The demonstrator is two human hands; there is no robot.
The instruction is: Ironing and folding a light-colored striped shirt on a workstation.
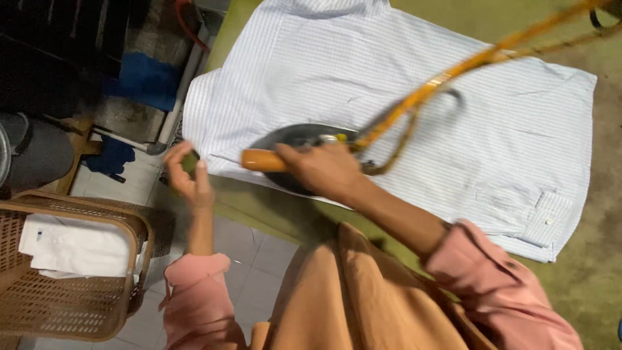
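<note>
**Ironing station, centre frame**

Iron (pixel 301 152): dark body, orange handle, resting on the striped shirt (pixel 402 110) just left of frame centre. Right hand (pixel 321 170): grip closed around the iron's handle. Cord (pixel 453 71): orange, rising toward upper right. Shirt: spread flat on the green desk (pixel 602 214), cuff at right. Left hand (pixel 186 174): off the shirt's lower-left edge, fingers loosely curled, grip holding nothing discernible. Wicker basket (pixel 71 304): lower left, holding folded white cloth (pixel 74 246).
</note>
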